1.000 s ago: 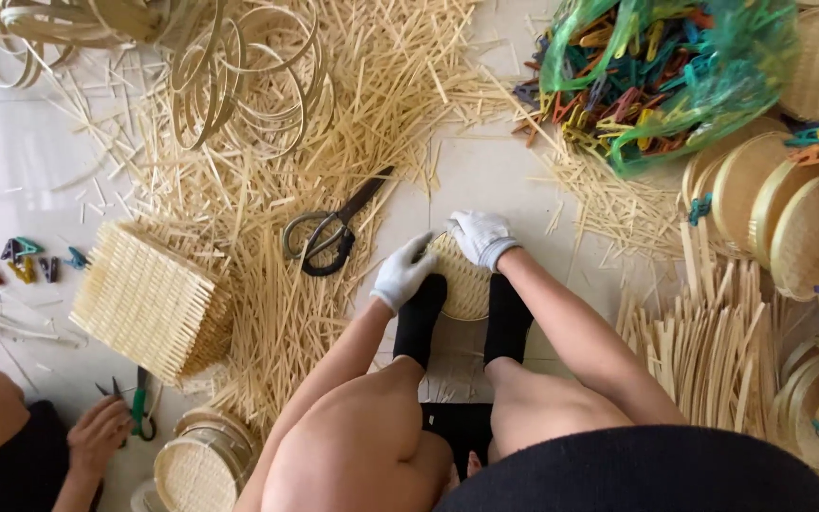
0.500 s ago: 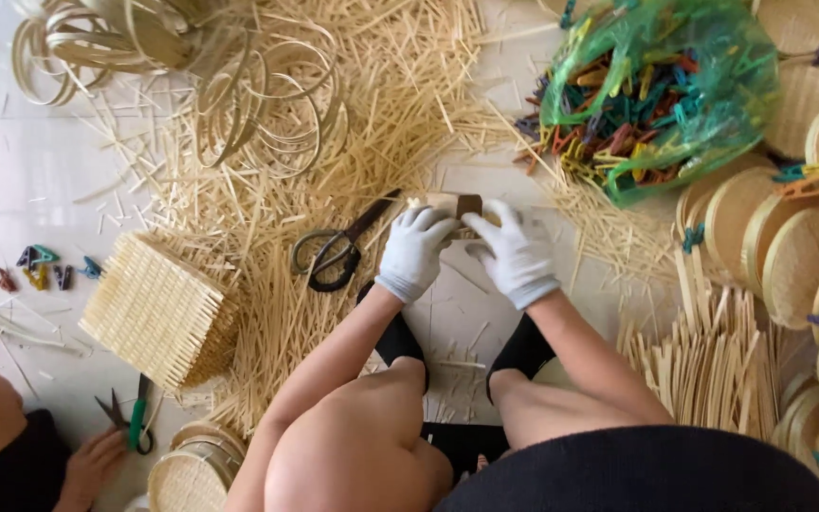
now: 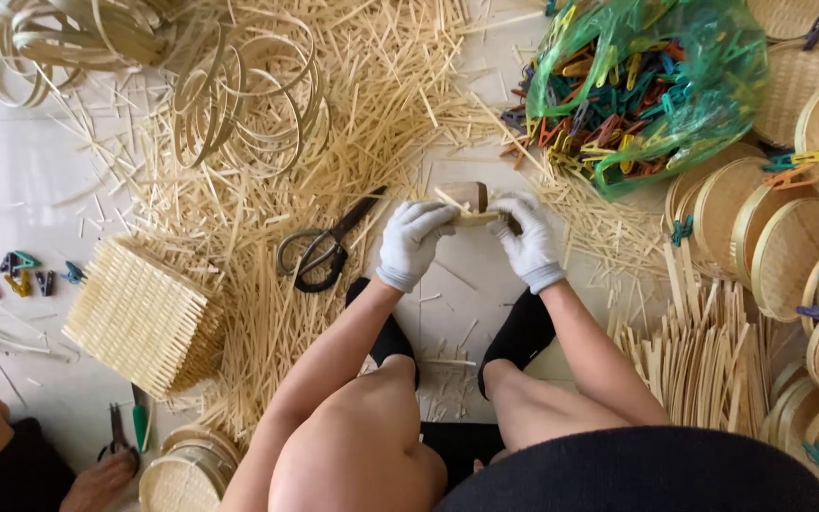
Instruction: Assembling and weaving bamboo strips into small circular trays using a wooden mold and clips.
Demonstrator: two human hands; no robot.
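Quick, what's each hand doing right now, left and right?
Left hand: gloved, closed on the near end of a small bamboo piece.
Right hand: gloved, closed on the same bamboo piece from the other side.

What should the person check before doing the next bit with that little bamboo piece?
1. Both gloves on: ok, left hand and right hand are gloved.
2. Bamboo piece held by both hands: ok.
3. Scissors clear of fingers: ok, lying on the floor beside the left hand.
4. Piece free of cracks: cannot tell.
5. Spare bamboo strips within reach: ok, probably.
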